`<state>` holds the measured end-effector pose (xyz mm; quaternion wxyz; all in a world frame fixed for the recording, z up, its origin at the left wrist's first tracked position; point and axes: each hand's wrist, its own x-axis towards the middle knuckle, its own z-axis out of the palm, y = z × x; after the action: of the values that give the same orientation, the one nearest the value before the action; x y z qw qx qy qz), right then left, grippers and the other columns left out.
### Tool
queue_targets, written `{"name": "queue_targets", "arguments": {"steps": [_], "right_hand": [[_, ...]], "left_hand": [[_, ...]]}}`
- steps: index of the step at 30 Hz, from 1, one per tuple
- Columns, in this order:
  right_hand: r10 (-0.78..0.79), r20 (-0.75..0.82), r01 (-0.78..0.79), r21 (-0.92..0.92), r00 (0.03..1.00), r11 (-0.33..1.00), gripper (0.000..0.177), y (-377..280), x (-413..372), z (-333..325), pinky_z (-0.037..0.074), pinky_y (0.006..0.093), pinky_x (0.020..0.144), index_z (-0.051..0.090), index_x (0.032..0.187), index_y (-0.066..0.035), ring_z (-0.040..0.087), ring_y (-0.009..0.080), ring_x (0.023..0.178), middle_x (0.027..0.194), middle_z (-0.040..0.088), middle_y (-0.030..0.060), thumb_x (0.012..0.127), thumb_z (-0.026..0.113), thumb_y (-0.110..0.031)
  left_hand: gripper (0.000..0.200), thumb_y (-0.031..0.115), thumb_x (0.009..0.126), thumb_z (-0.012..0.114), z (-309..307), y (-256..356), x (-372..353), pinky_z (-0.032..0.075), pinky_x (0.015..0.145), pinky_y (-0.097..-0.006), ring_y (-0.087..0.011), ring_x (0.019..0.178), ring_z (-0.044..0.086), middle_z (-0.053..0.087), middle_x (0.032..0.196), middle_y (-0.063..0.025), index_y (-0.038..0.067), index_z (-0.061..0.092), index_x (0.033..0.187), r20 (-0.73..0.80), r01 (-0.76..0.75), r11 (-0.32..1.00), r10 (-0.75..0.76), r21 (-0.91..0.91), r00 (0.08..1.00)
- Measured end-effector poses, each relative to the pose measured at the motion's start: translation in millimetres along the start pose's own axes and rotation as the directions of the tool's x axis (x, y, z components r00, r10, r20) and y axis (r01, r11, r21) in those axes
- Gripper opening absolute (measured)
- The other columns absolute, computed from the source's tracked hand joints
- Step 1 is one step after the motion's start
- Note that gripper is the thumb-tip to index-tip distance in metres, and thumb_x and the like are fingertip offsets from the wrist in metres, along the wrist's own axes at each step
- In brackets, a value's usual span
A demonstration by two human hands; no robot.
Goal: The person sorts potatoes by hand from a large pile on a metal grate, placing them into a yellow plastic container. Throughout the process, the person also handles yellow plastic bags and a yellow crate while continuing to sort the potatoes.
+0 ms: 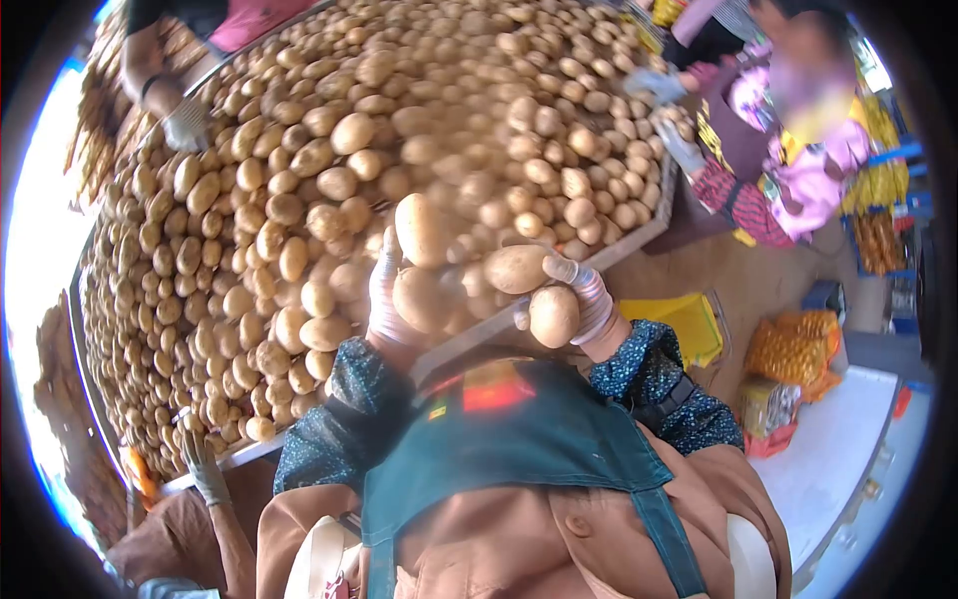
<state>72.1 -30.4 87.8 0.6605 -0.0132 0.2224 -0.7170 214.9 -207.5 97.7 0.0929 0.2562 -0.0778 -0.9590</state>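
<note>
The left hand and right hand are each holding two potatoes (picking-up step, perhaps); next move is probably needing firm grip.

Potatoes – tan, mostly oval – lie heaped; two sit against the left hand, one upright, two against the right hand.

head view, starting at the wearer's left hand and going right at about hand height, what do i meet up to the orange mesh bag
Gloved left hand, upright potato, oblong potato, gloved right hand, flat yellow item, orange mesh bag.
</note>
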Motion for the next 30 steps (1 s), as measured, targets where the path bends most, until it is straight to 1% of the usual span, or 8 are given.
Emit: {"name": "queue_targets", "arguments": {"steps": [10, 16, 18, 20, 22, 23, 26, 30], "right_hand": [[-0.197, -0.652, 0.482, 0.291, 0.732, 0.826, 0.045, 24.9, -213.8, -153.6, 0.06, 0.0506, 0.079, 0.058, 0.128, 0.002, 0.069, 0.0383, 0.096, 0.112, 0.068, 0.0217, 0.097, 0.061, -0.031], [-0.185, -0.886, 0.721, 0.209, 0.426, 0.661, 0.037, 60.3, -296.5, -264.9, 0.055, 0.0445, 0.094, 0.066, 0.12, -0.009, 0.068, 0.0313, 0.104, 0.112, 0.071, 0.0105, 0.095, 0.062, -0.036], [-0.238, -0.88, 0.715, 0.149, 0.411, 0.682, 0.042, 62.3, -318.2, -286.6, 0.052, 0.0434, 0.1, 0.059, 0.129, -0.011, 0.065, 0.0294, 0.113, 0.127, 0.062, 0.0104, 0.095, 0.064, -0.036], [-0.339, -0.799, 0.665, 0.099, 0.497, 0.74, 0.05, 63.8, -333.8, -301.8, 0.048, 0.0423, 0.105, 0.052, 0.137, -0.013, 0.061, 0.0274, 0.121, 0.142, 0.052, 0.0103, 0.094, 0.065, -0.035], [-0.318, -0.79, 0.616, 0.093, 0.524, 0.782, 0.06, 59.7, -337.4, -311.3, 0.045, 0.0412, 0.111, 0.046, 0.146, -0.015, 0.057, 0.0254, 0.13, 0.157, 0.043, 0.0102, 0.093, 0.067, -0.035], [-0.143, -0.957, 0.63, 0.051, 0.253, 0.775, 0.048, 53.2, -315.2, -300.8, 0.052, 0.0443, 0.1, 0.051, 0.139, -0.014, 0.062, 0.0281, 0.118, 0.153, 0.043, 0.0128, 0.097, 0.061, -0.035], [-0.067, -0.906, 0.299, 0.067, 0.417, 0.952, 0.041, 24.5, -263.3, -252.7, 0.057, 0.0425, 0.087, 0.056, 0.131, -0.011, 0.063, 0.0283, 0.105, 0.137, 0.052, 0.0146, 0.097, 0.061, -0.033], [-0.291, -0.719, -0.02, -0.39, 0.631, 0.921, 0.033, -7.9, -183.4, -193.9, 0.059, 0.0361, 0.068, 0.06, 0.125, -0.007, 0.067, 0.0238, 0.082, 0.107, 0.066, 0.0097, 0.098, 0.062, -0.025]], "left_hand": [[0.057, 0.059, 0.098, 0.055, 17.4, -189.9, 64.9, 0.057, 0.058, -0.0405, -0.0259, 0.069, 0.066, 0.069, 0.097, -0.0134, 0.007, 0.062, 0.121, -0.177, 0.587, 0.765, -0.56, 0.265, 0.809], [0.049, 0.048, 0.102, 0.052, -0.4, -318.7, 111.2, 0.059, 0.081, -0.0406, -0.0278, 0.089, 0.07, 0.069, 0.103, -0.0155, 0.007, 0.057, 0.128, -0.264, 0.771, 0.382, -0.783, 0.51, 0.563], [0.052, 0.045, 0.108, 0.039, 33.6, -337.2, 103.8, 0.048, 0.105, -0.0388, -0.0263, 0.117, 0.062, 0.064, 0.127, -0.0141, 0.003, 0.053, 0.136, -0.108, 0.819, 0.382, -0.878, 0.428, 0.466], [0.057, 0.045, 0.103, 0.055, -51.1, -391.2, 138.2, 0.048, 0.101, -0.0403, -0.0268, 0.113, 0.063, 0.064, 0.126, -0.0116, 0.003, 0.05, 0.141, 0.11, 0.37, 0.625, -0.593, 0.687, 0.798], [0.059, 0.042, 0.099, 0.061, -20.7, -369.1, 125.8, 0.05, 0.096, -0.0383, -0.0255, 0.107, 0.063, 0.064, 0.125, -0.0115, 0.004, 0.05, 0.143, -0.114, 0.334, 0.417, -0.469, 0.846, 0.876], [0.06, 0.041, 0.098, 0.063, -2.3, -349.6, 120.2, 0.051, 0.093, -0.0372, -0.0245, 0.104, 0.064, 0.065, 0.125, -0.0112, 0.005, 0.05, 0.144, -0.203, 0.347, 0.308, -0.415, 0.886, 0.887], [0.053, 0.036, 0.096, 0.064, -14.0, -285.9, 117.5, 0.055, 0.08, -0.0336, -0.0193, 0.096, 0.064, 0.066, 0.118, -0.0079, 0.01, 0.055, 0.142, -0.205, 0.246, 0.115, -0.285, 0.963, 0.936], [0.048, 0.028, 0.095, 0.066, -1.2, -166.6, 59.6, 0.054, 0.079, -0.0335, -0.0171, 0.092, 0.063, 0.067, 0.103, -0.0055, 0.004, 0.057, 0.137, -0.175, 0.176, 0.567, -0.057, 0.804, 0.983]]}}
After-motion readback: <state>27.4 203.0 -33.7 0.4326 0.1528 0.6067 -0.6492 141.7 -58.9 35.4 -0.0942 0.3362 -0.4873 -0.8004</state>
